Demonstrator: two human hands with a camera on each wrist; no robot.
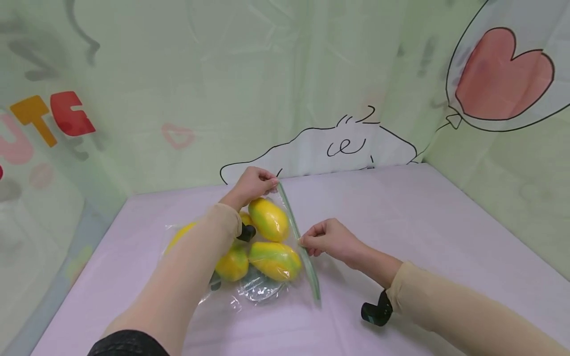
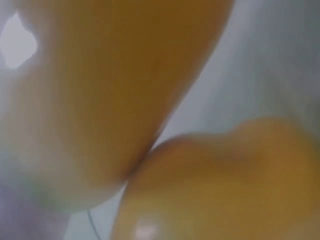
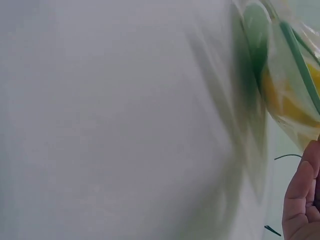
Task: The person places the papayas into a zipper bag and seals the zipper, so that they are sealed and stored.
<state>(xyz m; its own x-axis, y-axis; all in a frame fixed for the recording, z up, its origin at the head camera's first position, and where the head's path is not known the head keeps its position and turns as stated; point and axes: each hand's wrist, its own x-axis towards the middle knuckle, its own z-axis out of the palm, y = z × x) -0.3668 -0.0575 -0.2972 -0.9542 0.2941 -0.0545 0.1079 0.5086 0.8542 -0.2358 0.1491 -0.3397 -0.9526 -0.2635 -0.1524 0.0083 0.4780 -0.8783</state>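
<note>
A clear zip bag [image 1: 262, 290] with a green zip strip [image 1: 290, 213] lies on the table, holding several yellow-green mangoes [image 1: 276, 260]. At the far end of the strip, my left hand [image 1: 255, 184] pinches the bag's edge between thumb and fingers. Partway down the strip, my right hand [image 1: 331, 241] pinches it between thumb and forefinger. Two mangoes [image 2: 120, 90] fill the left wrist view, very close and blurred. In the right wrist view, my right hand [image 3: 302, 200] appears at the right edge, just below the bag's green-edged opening [image 3: 300, 60]. My left forearm hides part of the bag.
The table [image 1: 383, 207] has a pale lilac cover. Behind it hangs a light green backdrop [image 1: 267, 74] with cartoon drawings, meeting the table's back edge. Black wrist cameras [image 1: 377, 310] are strapped to both wrists, the left one right over the mangoes.
</note>
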